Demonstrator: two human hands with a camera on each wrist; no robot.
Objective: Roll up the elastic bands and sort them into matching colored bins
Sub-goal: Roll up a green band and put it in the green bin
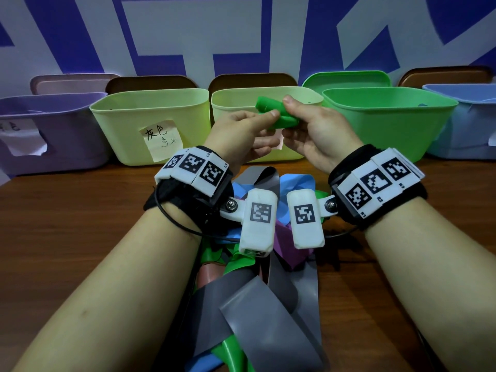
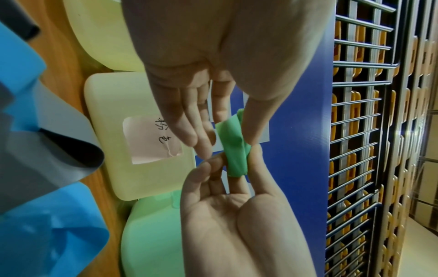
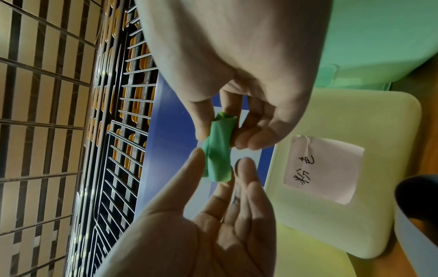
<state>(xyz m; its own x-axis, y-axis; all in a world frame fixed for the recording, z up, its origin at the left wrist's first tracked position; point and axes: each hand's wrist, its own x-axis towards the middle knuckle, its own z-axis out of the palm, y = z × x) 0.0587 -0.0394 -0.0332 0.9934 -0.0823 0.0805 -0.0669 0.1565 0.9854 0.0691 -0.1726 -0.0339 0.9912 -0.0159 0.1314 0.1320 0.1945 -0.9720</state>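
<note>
A short green roll of elastic band (image 1: 276,115) is held in the air between both hands, in front of the middle yellow bin. My left hand (image 1: 268,123) pinches its left end with thumb and index finger, the other fingers straight (image 2: 196,131). My right hand (image 1: 291,118) grips the right end, thumb on top and fingers curled under (image 3: 251,138). The roll (image 2: 233,148) (image 3: 218,155) looks tight and slightly twisted. The green bin (image 1: 381,130) stands just right of the hands. Below my wrists lies a loose pile of grey, blue, green and purple bands (image 1: 268,299).
A row of bins lines the table's back: purple (image 1: 59,140), yellow with a handwritten note (image 1: 120,124), a second yellow (image 1: 228,99), green, then blue (image 1: 461,130). Lids lean against the wall behind them. Bare wooden table (image 1: 80,224) shows on both sides of the pile.
</note>
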